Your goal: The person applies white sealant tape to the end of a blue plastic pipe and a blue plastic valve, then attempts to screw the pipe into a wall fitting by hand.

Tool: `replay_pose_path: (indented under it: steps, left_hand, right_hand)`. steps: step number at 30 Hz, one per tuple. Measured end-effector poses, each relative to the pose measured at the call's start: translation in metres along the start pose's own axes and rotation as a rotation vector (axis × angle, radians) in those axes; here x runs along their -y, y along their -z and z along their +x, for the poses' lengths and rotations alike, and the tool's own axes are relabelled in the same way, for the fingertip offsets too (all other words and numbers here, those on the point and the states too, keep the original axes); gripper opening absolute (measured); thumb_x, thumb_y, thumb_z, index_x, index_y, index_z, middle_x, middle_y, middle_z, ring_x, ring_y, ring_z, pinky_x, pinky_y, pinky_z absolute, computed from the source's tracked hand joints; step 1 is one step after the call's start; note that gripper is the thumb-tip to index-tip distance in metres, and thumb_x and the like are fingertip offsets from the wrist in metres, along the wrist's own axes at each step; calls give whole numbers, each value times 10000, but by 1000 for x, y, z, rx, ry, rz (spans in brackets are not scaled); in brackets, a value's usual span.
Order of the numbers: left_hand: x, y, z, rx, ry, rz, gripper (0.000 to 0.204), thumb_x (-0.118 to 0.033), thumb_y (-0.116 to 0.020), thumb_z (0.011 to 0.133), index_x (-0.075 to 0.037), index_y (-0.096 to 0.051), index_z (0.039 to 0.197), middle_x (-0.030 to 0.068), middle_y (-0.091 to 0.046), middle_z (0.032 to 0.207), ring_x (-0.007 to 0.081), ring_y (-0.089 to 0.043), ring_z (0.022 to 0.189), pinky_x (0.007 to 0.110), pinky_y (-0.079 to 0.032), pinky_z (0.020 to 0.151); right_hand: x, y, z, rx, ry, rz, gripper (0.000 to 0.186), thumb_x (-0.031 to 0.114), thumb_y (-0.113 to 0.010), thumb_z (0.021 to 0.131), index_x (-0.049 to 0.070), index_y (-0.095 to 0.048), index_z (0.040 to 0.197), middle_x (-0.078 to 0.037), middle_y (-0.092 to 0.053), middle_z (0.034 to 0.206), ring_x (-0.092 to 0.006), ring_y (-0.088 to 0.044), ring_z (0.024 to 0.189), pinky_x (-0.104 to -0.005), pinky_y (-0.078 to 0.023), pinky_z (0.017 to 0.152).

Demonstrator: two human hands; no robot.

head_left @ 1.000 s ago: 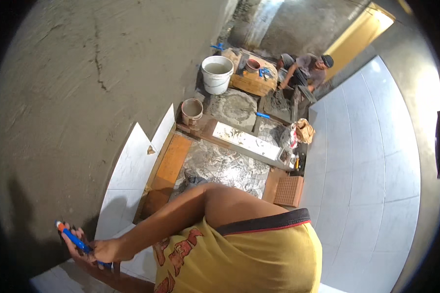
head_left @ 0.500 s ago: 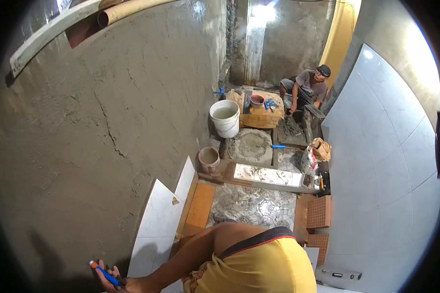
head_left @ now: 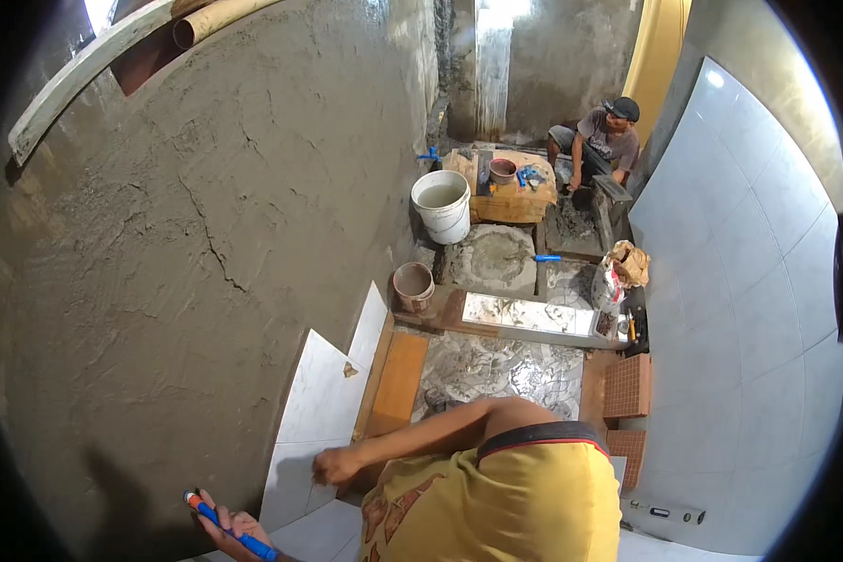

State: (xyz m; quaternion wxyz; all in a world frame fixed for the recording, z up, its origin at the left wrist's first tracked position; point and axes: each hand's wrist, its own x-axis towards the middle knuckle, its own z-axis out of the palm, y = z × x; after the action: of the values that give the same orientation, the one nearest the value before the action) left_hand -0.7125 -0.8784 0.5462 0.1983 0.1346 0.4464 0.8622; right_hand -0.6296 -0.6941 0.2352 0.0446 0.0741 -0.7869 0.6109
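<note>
Low at the left, my left hand point(head_left: 234, 526) grips a blue tool point(head_left: 256, 544) with an orange-and-white end, beside the rough grey mortar wall point(head_left: 187, 309). To its upper right, my right hand point(head_left: 337, 465) has curled fingers over the white marbled tiles point(head_left: 311, 384) at the foot of that wall; what it holds, if anything, I cannot make out. A bare arm and yellow cloth point(head_left: 506, 496) with a dark, red-edged band fill the bottom centre. An orange board point(head_left: 398, 370) lies just beyond the tiles.
A co-worker point(head_left: 604, 140) crouches by a mortar trough point(head_left: 576, 227) at the back. Nearer are a white bucket point(head_left: 440, 215), a smaller bucket point(head_left: 413, 288), a wooden block point(head_left: 515, 201), a tiled ledge point(head_left: 525, 314) and sacks point(head_left: 628, 267). A tiled wall point(head_left: 731, 309) bounds the right.
My right hand has left the blue tool and moved right toward the tiles; my left hand still holds the tool. The view has shifted, showing more of the upper wall.
</note>
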Motion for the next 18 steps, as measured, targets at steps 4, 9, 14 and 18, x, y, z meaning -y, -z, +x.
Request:
replay_pose_path:
  steps: [4, 9, 14, 18]
  left_hand:
    - [36, 41, 8, 463, 243, -1338, 601, -240, -359, 1089, -137, -131, 1635, 40, -483, 785, 119, -451, 509, 284, -517, 558]
    - [-12, 51, 9, 133, 372, -233, 598, -232, -389, 1105, -138, -128, 1634, 44, -452, 756, 101, -422, 505, 240, -462, 489]
    - [21, 17, -6, 307, 280, -1351, 621, -274, -372, 1113, -163, -69, 1643, 6, -430, 683, 79, -364, 439, 223, -386, 395]
    - [14, 18, 4, 383, 265, -1230, 616, -292, -367, 1116, -155, -76, 1641, 0, -399, 655, 74, -340, 417, 214, -381, 393]
  right_hand:
    - [37, 56, -82, -155, -216, -490, 304, 287, -595, 928, 8, -700, 869, -163, -691, 795, -269, -714, 725, -446, -561, 590]
    - [-67, 77, -174, -133, -666, -616, 300, 296, -614, 889, 31, -738, 953, -149, -726, 980, -293, -715, 832, -481, -563, 704]
    - [-141, 98, -259, -158, -1041, -515, 244, 231, -625, 893, 95, -762, 745, -72, -694, 651, -253, -670, 565, -439, -557, 535]
    - [-134, 112, -308, -432, -1434, -110, 227, 236, -616, 886, 63, -747, 820, -113, -714, 707, -256, -694, 566, -437, -586, 504]
